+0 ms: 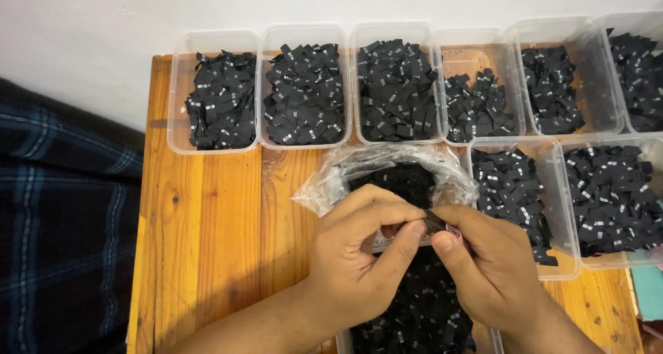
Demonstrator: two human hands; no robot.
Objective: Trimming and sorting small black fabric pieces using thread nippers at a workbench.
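Right now: both hands pinching one small black label

I've got a small black label (434,221) pinched between my left hand (359,247) and right hand (487,264), thumbs & forefingers closed narrow on it, above the front-middle of the tabletop (207,216). Looks v. light, thin, floppy cloth, prob. a bit slick; I'd judge it best held by its edges w/ fingertips, light pressure. Under it sits a tub of labels (421,312) at the front edge. A clear plastic bag (387,164) w/ more lies just behind my hands. Other tubs (304,84) line the back edge, two more at the right.
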